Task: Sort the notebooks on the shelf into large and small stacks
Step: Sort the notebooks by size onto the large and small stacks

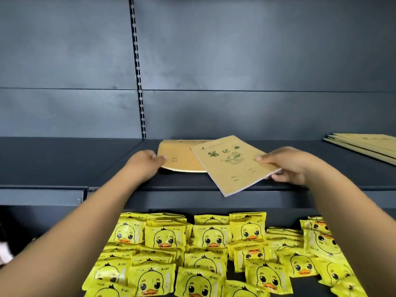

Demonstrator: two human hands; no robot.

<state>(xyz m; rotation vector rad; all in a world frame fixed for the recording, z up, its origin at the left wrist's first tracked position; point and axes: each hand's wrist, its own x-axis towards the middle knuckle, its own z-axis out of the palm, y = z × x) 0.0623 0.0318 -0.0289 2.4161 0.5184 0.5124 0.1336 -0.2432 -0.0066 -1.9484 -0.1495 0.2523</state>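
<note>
Nearest, on the lower shelf point(295, 286): lots of yellow duck packets point(211, 236), too many to count. Two bare arms reaching over them to the dark shelf point(64, 166) above. Right hand point(291, 166) pinching one tan notebook point(232, 163), thumb on top, fingers under, its near corner sticking out past the shelf edge. Left hand point(145, 163) holding the edge of a small pile of notebooks point(180, 159) lying flat; number in it not clear. Far right, one more notebook stack point(364, 146), a few thick.
</note>
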